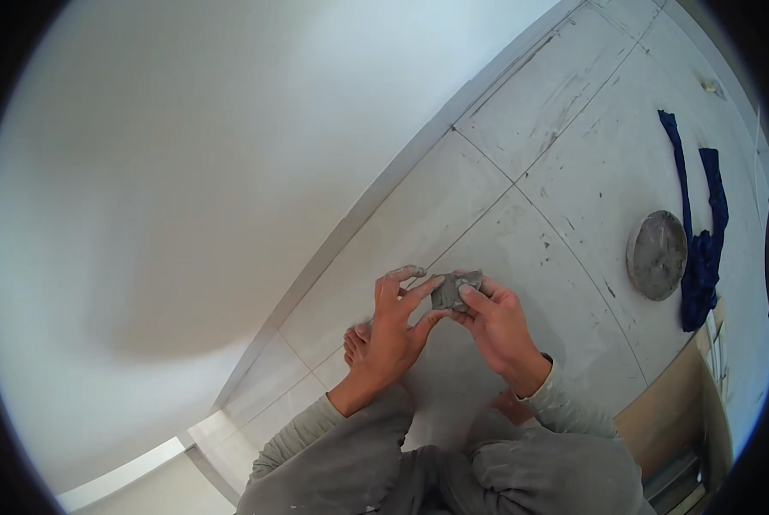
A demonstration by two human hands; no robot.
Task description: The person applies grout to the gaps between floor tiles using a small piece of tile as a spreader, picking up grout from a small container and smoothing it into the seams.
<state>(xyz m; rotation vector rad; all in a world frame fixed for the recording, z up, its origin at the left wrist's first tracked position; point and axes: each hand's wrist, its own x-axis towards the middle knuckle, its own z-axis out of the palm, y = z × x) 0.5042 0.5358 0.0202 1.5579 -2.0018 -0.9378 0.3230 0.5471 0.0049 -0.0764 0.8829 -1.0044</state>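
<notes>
Both hands meet in front of my knees over a small, flat grey pad (446,295) smeared with wet-looking mortar; its exact kind cannot be made out. My right hand (498,330) pinches its right side, thumb on top and fingers beneath. With index finger and thumb, my left hand (390,324) grips the left edge, while the other fingers stay bent and grey with paste. To the right on the floor stands a round basin (632,257) with grey mortar-like paste (662,251) inside.
Dark blue cloth (702,270) lies beside the basin. An open cardboard box (669,402) holding long pieces sits at my lower right. The white wall (196,172) and its skirting (350,216) run along my left. Grey streaks and crumbs mark the floor tiles (565,206).
</notes>
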